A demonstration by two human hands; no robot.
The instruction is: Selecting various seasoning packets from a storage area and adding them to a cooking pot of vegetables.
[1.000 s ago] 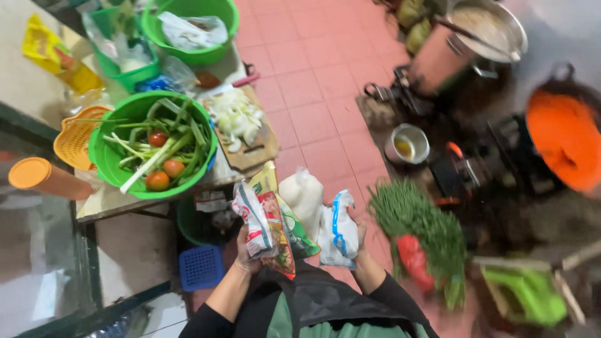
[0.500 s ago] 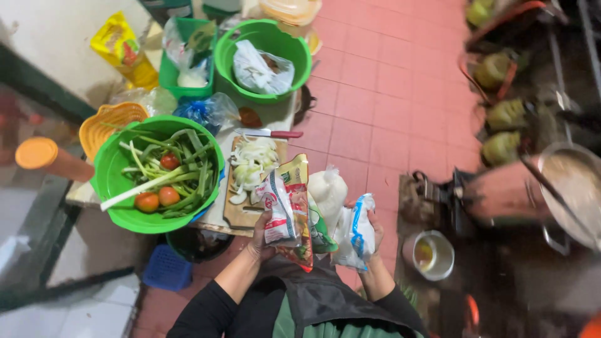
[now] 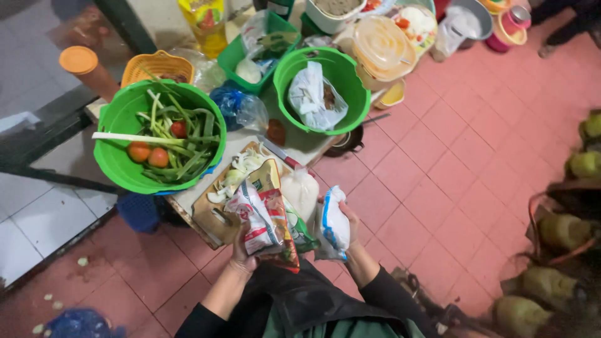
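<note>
Gripping a bunch of printed snack packets [image 3: 266,216] in my left hand [image 3: 243,253], I have the fingers closed around their lower ends, so the red, white and gold wrappers fan upward over the near edge of the bench [image 3: 188,201]. My right hand [image 3: 352,233] is closed on a small white bag with blue print [image 3: 335,224], held upright just beside the packets and above the red tiled floor [image 3: 438,181]. Between my 2 hands sits a knotted clear bag of white grains [image 3: 302,191], touching the packets; whether either hand bears its weight I cannot tell.

Behind the packets lies a wooden cutting board [image 3: 213,216] with sliced onion [image 3: 241,169] and a red-handled knife [image 3: 280,153]. To the left stands a large green basin [image 3: 116,163] holding long green stalks and 3 tomatoes [image 3: 150,153]. A second green basin [image 3: 350,78] further back holds a crumpled white plastic bag [image 3: 310,97]. An orange basket [image 3: 156,66] sits behind the first basin.
</note>
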